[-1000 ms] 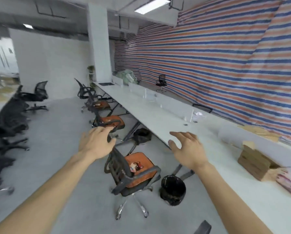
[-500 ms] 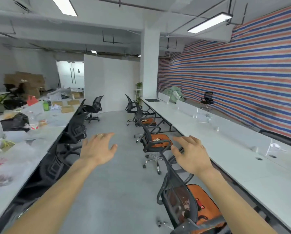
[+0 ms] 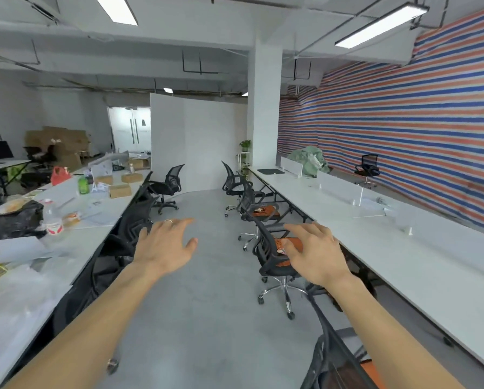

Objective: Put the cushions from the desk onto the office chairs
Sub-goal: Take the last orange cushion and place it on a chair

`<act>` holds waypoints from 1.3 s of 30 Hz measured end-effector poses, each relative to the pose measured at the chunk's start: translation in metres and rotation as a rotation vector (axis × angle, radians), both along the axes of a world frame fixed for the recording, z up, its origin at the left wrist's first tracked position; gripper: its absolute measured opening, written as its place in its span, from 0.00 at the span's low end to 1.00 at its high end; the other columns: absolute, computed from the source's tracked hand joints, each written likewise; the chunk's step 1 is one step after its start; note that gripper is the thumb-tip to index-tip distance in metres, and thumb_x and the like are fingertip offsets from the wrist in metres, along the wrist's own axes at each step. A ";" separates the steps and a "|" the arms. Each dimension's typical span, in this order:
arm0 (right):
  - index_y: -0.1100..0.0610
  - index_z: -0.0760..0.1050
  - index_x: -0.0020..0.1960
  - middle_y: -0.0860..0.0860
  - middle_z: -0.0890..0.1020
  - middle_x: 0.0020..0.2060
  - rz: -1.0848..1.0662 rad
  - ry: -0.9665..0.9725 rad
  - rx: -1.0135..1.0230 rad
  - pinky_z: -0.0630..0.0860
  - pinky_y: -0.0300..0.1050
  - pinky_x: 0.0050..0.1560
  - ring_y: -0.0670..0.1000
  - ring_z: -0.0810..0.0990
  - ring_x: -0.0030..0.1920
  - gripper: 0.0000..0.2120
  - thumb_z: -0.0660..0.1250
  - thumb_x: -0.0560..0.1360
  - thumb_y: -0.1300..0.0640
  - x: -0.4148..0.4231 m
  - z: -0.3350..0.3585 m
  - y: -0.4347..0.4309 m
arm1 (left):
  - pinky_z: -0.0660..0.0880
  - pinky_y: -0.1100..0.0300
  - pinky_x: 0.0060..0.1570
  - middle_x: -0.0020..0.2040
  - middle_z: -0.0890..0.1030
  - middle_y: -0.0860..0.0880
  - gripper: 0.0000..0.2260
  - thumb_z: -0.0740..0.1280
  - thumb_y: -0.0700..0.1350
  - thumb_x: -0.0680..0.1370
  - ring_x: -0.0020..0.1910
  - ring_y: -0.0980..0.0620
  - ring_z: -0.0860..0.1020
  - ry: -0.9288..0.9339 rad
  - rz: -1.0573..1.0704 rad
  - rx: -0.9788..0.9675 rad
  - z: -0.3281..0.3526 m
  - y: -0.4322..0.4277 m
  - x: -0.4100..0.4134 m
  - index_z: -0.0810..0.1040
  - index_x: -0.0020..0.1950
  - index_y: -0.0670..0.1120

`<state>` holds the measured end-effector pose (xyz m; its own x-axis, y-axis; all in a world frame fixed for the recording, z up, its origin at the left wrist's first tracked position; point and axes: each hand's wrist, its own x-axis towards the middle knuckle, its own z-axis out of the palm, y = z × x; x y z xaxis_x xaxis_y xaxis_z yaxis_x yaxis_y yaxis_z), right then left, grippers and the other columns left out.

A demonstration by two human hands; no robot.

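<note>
Both hands are out in front of me above the grey floor aisle (image 3: 207,290), holding nothing. The left hand (image 3: 165,245) is spread with its fingers (image 3: 179,223) straight. The right hand (image 3: 313,254) is loose, its fingers (image 3: 297,228) only gently bent.

Every cushion I can find is on my right. A flat orange fabric cushion with a cartoon print (image 3: 290,241) lies on the seat of the nearest black mesh office chair (image 3: 267,248), just beyond my right hand and partly hidden by it. A second orange cushion (image 3: 266,211) sits on the next chair along, and an orange patch (image 3: 371,373) shows on a seat under my right forearm.

The long white counter (image 3: 403,256) runs along the right, its long axis pointing away from me. I see no cushion on the stretch in view. The black chairs (image 3: 131,228) tucked at the cluttered white counter on the left (image 3: 100,209) look bare, as does the far black swivel chair (image 3: 168,183).

My judgement is that the right hand is nearer that right counter, so the next pick-up falls to it once a cushion shows.
</note>
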<state>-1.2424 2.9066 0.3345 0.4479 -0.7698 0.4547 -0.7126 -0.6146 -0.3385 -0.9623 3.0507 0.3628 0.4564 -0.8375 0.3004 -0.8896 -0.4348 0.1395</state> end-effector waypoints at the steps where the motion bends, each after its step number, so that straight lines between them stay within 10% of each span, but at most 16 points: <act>1: 0.41 0.71 0.74 0.44 0.75 0.70 0.004 -0.004 0.007 0.64 0.59 0.74 0.56 0.64 0.74 0.22 0.59 0.81 0.41 0.014 0.002 -0.021 | 0.60 0.42 0.73 0.77 0.67 0.50 0.25 0.57 0.60 0.81 0.76 0.45 0.63 -0.005 0.006 -0.003 0.002 -0.019 0.015 0.60 0.78 0.59; 39: 0.42 0.70 0.74 0.45 0.74 0.71 -0.086 -0.020 -0.017 0.61 0.57 0.75 0.56 0.62 0.75 0.22 0.60 0.81 0.41 0.561 0.003 -0.787 | 0.57 0.44 0.74 0.77 0.66 0.53 0.25 0.57 0.61 0.80 0.76 0.47 0.62 -0.011 -0.106 -0.008 -0.003 -0.823 0.569 0.61 0.78 0.61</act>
<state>-0.6819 2.1195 0.3370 0.3707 -0.7971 0.4767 -0.7563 -0.5570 -0.3431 -0.3933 2.2280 0.3595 0.3625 -0.8784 0.3115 -0.9319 -0.3375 0.1328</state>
